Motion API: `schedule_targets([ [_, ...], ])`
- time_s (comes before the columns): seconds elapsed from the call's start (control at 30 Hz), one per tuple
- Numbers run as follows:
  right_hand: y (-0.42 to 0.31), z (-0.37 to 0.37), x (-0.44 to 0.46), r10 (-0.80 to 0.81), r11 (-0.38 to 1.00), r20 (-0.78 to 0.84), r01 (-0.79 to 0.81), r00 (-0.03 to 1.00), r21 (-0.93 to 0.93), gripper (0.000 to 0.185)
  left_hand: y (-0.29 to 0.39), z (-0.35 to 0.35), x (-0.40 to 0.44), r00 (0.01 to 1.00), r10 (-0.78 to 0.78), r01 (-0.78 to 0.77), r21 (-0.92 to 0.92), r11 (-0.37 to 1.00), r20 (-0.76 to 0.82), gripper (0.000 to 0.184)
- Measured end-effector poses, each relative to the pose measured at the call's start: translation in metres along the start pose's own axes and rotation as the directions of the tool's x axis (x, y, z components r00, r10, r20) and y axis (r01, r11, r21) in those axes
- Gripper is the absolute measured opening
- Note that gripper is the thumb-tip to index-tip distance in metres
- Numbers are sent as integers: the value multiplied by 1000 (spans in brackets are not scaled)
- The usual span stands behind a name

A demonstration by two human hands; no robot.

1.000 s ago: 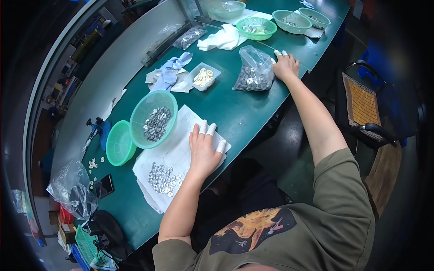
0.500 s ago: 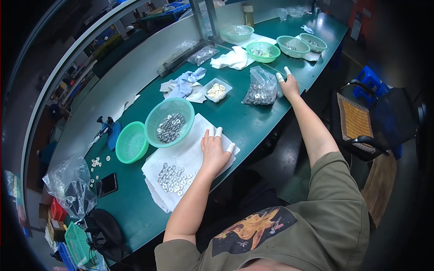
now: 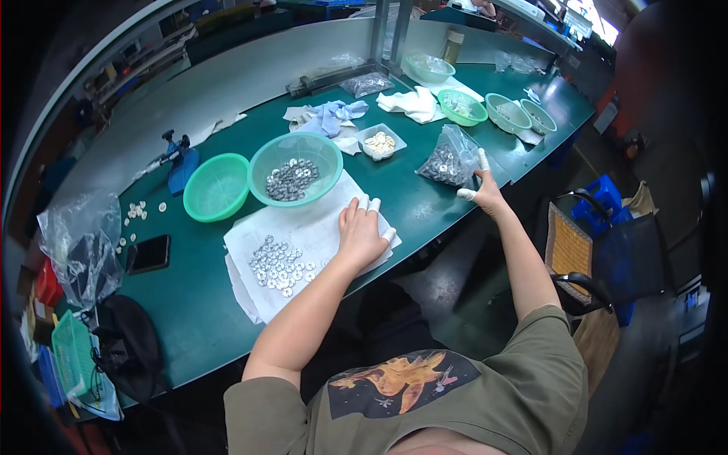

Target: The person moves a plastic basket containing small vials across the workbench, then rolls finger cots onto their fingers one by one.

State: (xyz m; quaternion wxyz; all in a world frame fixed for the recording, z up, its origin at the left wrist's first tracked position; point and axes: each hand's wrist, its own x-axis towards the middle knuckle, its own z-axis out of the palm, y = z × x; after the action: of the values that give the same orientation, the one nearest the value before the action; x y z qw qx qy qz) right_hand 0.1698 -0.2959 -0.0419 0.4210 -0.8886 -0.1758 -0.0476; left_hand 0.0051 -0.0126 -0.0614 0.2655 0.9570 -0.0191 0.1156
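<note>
My left hand (image 3: 361,236) lies flat on white paper (image 3: 318,220), fingers stretched out, with white covers on several fingertips. Left of it, a loose cluster of small round silvery discs (image 3: 277,265) rests on the same paper. Past the hand stands a pale green bowl (image 3: 296,171) with more of these discs. My right hand (image 3: 489,193) has its thumb and fingers spread beside a clear plastic bag (image 3: 449,159) of dark grey discs. Whether it touches the bag I cannot tell.
An empty green bowl (image 3: 216,189), a phone (image 3: 148,254) and cream discs (image 3: 135,212) are at left. A white tub (image 3: 381,142) of cream pieces and cloths (image 3: 330,117) lie behind. Several green bowls (image 3: 462,108) stand far right. A chair (image 3: 599,258) is beside the table.
My right hand has come down closer to the right side of the plastic bag. My left hand stays flat on the paper. The camera view has turned and shifted.
</note>
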Motion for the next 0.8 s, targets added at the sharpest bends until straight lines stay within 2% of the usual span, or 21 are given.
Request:
schedule_targets([
  [0.07, -14, 2, 7, -61, 989, 98, 47, 993, 139, 133, 0, 0, 2, 1000, -10, 10, -6, 1000, -5, 69],
  [0.13, -23, 6, 14, -65, 992, 108, 52, 992, 117, 134, -2, -1, 2, 1000, -4, 4, -2, 1000, 21, 69],
  [0.2, -16, 19, 25, -61, 946, 80, 32, 995, 321, 133, -1, 0, 0, 1000, -7, 7, -16, 1000, -6, 68],
  [0.23, -17, 20, 28, -69, 949, 93, 36, 993, 315, 133, -1, 0, 1, 1000, 2, -2, -20, 1000, -26, 68],
  [0.33, -18, 23, 26, 10, 952, 159, -58, 987, 301, 107, 0, -1, 2, 1000, -10, 10, -6, 1000, -6, 68],
  [0.37, -11, 26, 27, 9, 950, 127, -48, 992, 308, 93, 1, 0, 1, 1000, -21, 21, -21, 1000, -3, 68],
  [0.47, -27, 29, 17, 28, 926, 167, -89, 986, 367, 90, 2, 0, 2, 999, -1, 1, -3, 1000, -40, 66],
  [0.57, -33, 37, 10, -13, 935, 135, -35, 991, 353, 85, 0, 2, 3, 998, 8, -10, -27, 1000, -69, 65],
  [0.6, -36, 41, 9, -45, 936, 139, -7, 989, 351, 82, 2, -2, 3, 1000, -7, 7, -24, 1000, -26, 65],
  [0.7, -48, 53, 5, -100, 928, 188, 24, 977, 372, 84, 2, 0, 3, 999, 3, -4, -22, 1000, -53, 65],
  [0.77, -56, 62, 8, -112, 937, 225, 27, 968, 349, 85, 2, 2, 2, 998, 0, -1, -16, 1000, -59, 64],
  [0.8, -56, 68, 11, -179, 963, 167, 137, 970, 233, 84, 2, 2, 2, 998, 3, -4, -5, 1000, -70, 62],
])
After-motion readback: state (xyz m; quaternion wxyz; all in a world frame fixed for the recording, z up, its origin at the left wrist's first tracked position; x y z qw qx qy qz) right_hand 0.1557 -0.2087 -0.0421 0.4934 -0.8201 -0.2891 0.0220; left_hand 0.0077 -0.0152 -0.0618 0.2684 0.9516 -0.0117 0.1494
